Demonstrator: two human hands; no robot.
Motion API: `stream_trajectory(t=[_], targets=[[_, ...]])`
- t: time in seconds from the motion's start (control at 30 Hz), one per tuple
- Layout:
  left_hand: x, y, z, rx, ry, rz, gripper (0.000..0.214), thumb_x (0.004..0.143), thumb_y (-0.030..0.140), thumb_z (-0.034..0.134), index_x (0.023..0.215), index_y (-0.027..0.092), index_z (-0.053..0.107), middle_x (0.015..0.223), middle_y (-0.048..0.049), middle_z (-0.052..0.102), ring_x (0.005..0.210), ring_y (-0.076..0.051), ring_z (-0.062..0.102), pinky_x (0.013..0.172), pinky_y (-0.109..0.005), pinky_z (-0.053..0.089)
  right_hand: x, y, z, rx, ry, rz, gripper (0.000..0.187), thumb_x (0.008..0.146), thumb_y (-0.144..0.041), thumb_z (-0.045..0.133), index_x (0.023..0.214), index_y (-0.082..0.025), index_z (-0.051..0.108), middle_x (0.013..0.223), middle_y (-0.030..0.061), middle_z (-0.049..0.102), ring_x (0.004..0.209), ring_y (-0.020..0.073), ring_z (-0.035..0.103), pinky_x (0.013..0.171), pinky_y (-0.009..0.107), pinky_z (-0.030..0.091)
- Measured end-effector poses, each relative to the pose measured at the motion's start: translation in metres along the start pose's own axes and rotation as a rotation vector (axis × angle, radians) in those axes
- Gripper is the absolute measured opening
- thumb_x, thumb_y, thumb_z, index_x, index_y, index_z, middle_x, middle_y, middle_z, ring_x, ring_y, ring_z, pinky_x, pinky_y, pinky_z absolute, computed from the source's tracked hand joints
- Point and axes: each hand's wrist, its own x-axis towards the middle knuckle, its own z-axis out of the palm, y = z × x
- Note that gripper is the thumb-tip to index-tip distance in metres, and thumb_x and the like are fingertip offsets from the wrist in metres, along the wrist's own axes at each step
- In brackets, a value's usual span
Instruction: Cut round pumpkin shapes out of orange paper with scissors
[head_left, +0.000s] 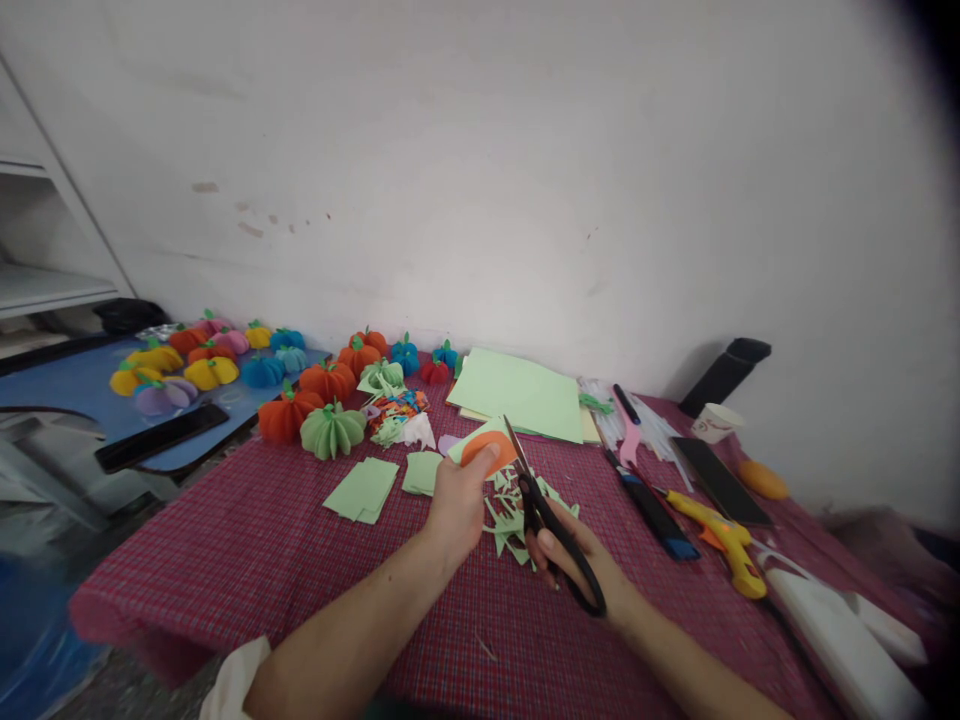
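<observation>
My left hand (459, 500) pinches a small stack of paper pieces (487, 442), orange on top with pale green behind it. My right hand (577, 565) grips black-handled scissors (551, 525), fingers through the loops, and the blades point up and left into the edge of the held paper. Green paper scraps (510, 510) lie on the red checked tablecloth (262, 540) just under both hands. Two small stacks of cut green squares (364, 488) rest to the left of my left hand.
Several paper pumpkins (330, 430) in orange, green, yellow, blue and purple stand at the back left. Green sheets (521, 395) lie at the back centre. A yellow glue gun (720, 535), pink cutter (628, 440), black phone (718, 478) and paper cup (716, 422) sit to the right.
</observation>
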Motion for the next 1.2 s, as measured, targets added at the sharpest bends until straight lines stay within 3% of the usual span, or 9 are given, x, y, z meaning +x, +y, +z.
stream_trajectory(t=[0.33, 0.67, 1.2], targets=[[0.002, -0.001, -0.003, 0.025, -0.004, 0.009, 0.017, 0.061, 0.028, 0.065, 0.063, 0.011, 0.06, 0.062, -0.003, 0.063, 0.056, -0.014, 0.057, 0.061, -0.028, 0.045, -0.003, -0.005, 0.0, -0.017, -0.049, -0.044, 0.024, 0.081, -0.04, 0.047, 0.089, -0.018, 0.044, 0.061, -0.0037, 0.041, 0.045, 0.0049, 0.036, 0.04, 0.018, 0.031], [0.003, 0.001, -0.005, 0.052, -0.073, 0.027, 0.015, 0.063, 0.025, 0.063, 0.069, 0.011, 0.062, 0.067, -0.0043, 0.064, 0.063, -0.015, 0.058, 0.064, -0.029, 0.045, -0.006, -0.008, -0.007, -0.037, -0.053, -0.006, 0.041, 0.081, -0.039, 0.047, 0.116, -0.02, 0.035, 0.066, -0.003, 0.042, 0.051, 0.0068, 0.04, 0.047, 0.02, 0.033], [-0.001, 0.001, -0.003, 0.087, -0.126, -0.004, 0.015, 0.063, 0.023, 0.063, 0.071, 0.011, 0.063, 0.067, -0.0037, 0.064, 0.062, -0.015, 0.058, 0.064, -0.028, 0.045, -0.005, -0.018, -0.007, -0.065, -0.04, -0.002, 0.045, 0.079, -0.042, 0.05, 0.115, -0.02, 0.036, 0.065, -0.0035, 0.04, 0.051, 0.0072, 0.038, 0.048, 0.022, 0.034]])
